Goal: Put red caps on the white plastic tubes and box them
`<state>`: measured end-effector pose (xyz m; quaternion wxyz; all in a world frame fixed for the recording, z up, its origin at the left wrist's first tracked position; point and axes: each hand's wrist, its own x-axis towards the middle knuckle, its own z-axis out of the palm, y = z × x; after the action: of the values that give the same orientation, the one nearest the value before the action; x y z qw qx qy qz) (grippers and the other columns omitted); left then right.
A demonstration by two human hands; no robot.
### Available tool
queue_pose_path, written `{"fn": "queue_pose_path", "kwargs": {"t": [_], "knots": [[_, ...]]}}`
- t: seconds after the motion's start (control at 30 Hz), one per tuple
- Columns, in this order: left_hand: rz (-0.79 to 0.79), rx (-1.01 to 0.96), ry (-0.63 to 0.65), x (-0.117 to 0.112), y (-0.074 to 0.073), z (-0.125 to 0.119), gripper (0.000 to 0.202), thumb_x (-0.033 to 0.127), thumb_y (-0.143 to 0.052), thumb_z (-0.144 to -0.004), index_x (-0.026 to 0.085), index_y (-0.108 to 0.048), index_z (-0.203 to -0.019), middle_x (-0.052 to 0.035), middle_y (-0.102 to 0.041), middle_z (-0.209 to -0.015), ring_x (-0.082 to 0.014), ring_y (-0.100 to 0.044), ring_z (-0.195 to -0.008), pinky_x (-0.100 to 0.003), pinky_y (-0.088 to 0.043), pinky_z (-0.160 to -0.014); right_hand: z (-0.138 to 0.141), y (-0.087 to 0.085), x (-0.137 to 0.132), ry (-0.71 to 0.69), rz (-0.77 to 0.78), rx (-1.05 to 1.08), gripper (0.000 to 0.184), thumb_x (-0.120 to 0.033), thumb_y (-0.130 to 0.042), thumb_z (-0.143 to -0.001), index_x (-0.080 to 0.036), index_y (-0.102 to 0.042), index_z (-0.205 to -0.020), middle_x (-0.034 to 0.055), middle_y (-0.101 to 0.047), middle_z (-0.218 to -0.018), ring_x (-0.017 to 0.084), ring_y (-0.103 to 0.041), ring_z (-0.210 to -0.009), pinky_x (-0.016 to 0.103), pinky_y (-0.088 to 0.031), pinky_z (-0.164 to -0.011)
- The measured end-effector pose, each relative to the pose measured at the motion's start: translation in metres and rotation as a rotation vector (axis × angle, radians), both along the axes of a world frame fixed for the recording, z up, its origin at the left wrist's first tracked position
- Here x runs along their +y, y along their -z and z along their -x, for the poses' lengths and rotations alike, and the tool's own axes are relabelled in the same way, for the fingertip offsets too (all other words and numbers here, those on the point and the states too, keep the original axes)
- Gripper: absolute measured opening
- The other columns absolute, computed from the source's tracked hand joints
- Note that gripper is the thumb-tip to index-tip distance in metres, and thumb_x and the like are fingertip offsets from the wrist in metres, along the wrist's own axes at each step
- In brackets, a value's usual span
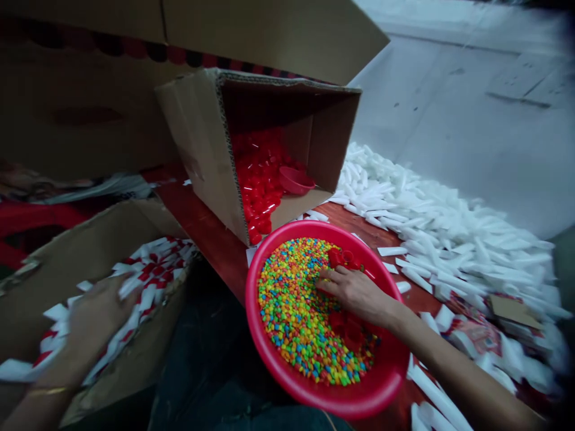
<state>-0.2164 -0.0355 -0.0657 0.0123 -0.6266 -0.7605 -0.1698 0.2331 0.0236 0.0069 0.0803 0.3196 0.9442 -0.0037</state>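
Pink basin (265, 359) of light beads (291, 323) lifts best by the rim. Right hand (357, 293) rests half-open in them; left hand (96, 320) lies open on strips (153, 269) at 8 o'clock.

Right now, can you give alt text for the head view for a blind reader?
A right hand reaches into a pink basin of multicoloured pellets, beside a tipped cardboard box of red plastic pieces; the left hand rests on red-and-white strips.

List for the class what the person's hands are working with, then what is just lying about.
Working with: right hand, pink plastic basin, multicoloured beads, red plastic parts; left hand, red-and-white strips.
Lying about: tilted cardboard carton, red plastic pieces, pink scoop, white strips.
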Motion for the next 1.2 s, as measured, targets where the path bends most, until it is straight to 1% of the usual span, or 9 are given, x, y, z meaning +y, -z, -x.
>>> {"fn": "queue_pose_path", "kwargs": {"t": [0.1,0.17,0.27,0.37,0.57,0.77,0.9,1.07,1.2], "knots": [[0.062,-0.072,0.187,0.025,0.002,-0.041,0.038,0.038,-0.036,-0.085,0.015,-0.054,-0.111,-0.0123,-0.064,-0.108,-0.0266,-0.058,-0.102,-0.04,-0.046,-0.088,0.003,0.007,0.006,-0.06,-0.002,-0.035,0.026,-0.01,-0.043,-0.089,-0.018,-0.059,-0.109,0.0099,-0.061,-0.104,0.022,-0.054,-0.089,0.033,-0.042,-0.071],[0.091,-0.097,0.335,0.049,0.003,-0.079,0.038,0.035,-0.042,-0.085,0.016,-0.054,-0.115,-0.0119,-0.061,-0.115,-0.0241,-0.054,-0.108,-0.037,-0.042,-0.095,0.003,0.011,0.008,-0.04,-0.044,-0.075,0.025,-0.009,-0.043,-0.089,-0.016,-0.058,-0.107,0.0103,-0.062,-0.101,0.022,-0.054,-0.086,0.033,-0.041,-0.07],[0.139,-0.132,0.504,0.078,0.002,-0.128,0.037,0.027,-0.051,-0.08,0.019,-0.055,-0.116,-0.0115,-0.059,-0.117,-0.0245,-0.054,-0.109,-0.037,-0.043,-0.093,0.004,0.013,0.006,0.027,-0.135,-0.148,0.024,-0.009,-0.042,-0.088,-0.014,-0.058,-0.106,0.011,-0.061,-0.098,0.023,-0.054,-0.084,0.033,-0.039,-0.066],[0.179,-0.17,0.566,0.092,-0.001,-0.153,0.032,0.022,-0.048,-0.081,0.017,-0.058,-0.111,-0.0134,-0.062,-0.112,-0.0243,-0.058,-0.103,-0.035,-0.046,-0.088,0.01,0.012,0.004,0.083,-0.173,-0.175,0.023,-0.009,-0.04,-0.088,-0.014,-0.058,-0.103,0.012,-0.061,-0.096,0.024,-0.054,-0.084,0.032,-0.038,-0.064],[0.202,-0.181,0.597,0.089,-0.003,-0.151,0.034,0.023,-0.048,-0.081,0.013,-0.056,-0.113,-0.0161,-0.062,-0.11,-0.0273,-0.059,-0.102,-0.039,-0.046,-0.087,0.023,0.018,0.007,0.187,0.128,0.041,0.026,-0.008,-0.046,-0.082,-0.014,-0.057,-0.105,0.0111,-0.06,-0.1,0.019,-0.057,-0.079,0.028,-0.038,-0.061],[0.141,-0.161,0.696,0.094,0.0,-0.15,0.026,0.022,-0.048,-0.081,0.018,-0.061,-0.104,-0.0107,-0.063,-0.112,-0.0246,-0.055,-0.109,-0.037,-0.041,-0.096,0.015,0.02,0.01,0.482,0.695,0.713,0.032,-0.031,-0.06,-0.08,-0.017,-0.054,-0.108,0.0006,-0.057,-0.079,0.013,-0.051,-0.066,0.025,-0.041,-0.057],[0.05,-0.166,0.689,0.098,0.012,-0.14,0.022,0.024,-0.046,-0.081,0.018,-0.063,-0.095,-0.0114,-0.067,-0.102,-0.0269,-0.057,-0.103,-0.042,-0.041,-0.094,0.009,0.014,0.005,0.561,0.986,1.006,0.038,-0.038,-0.069,-0.074,-0.021,-0.053,-0.105,-0.0057,-0.048,-0.066,0.009,-0.045,-0.056,0.023,-0.038,-0.054],[-0.085,-0.256,0.454,0.08,0.027,-0.112,0.039,0.042,-0.039,-0.086,0.012,-0.057,-0.102,-0.0152,-0.065,-0.096,-0.0272,-0.061,-0.09,-0.041,-0.047,-0.081,0.006,0.006,0.003,0.538,1.095,1.248,0.042,-0.04,-0.072,-0.071,-0.026,-0.052,-0.106,-0.0041,-0.055,-0.075,0.011,-0.052,-0.06,0.026,-0.045,-0.059],[-0.115,-0.54,0.179,0.046,0.006,-0.101,0.044,0.05,-0.038,-0.086,0.016,-0.051,-0.111,-0.007,-0.066,-0.094,-0.0202,-0.063,-0.079,-0.03,-0.05,-0.069,0.007,-0.001,-0.001,0.496,1.0,1.23,0.035,-0.035,-0.07,-0.073,-0.025,-0.055,-0.103,-0.0012,-0.055,-0.088,0.012,-0.054,-0.072,0.025,-0.046,-0.065]]}}
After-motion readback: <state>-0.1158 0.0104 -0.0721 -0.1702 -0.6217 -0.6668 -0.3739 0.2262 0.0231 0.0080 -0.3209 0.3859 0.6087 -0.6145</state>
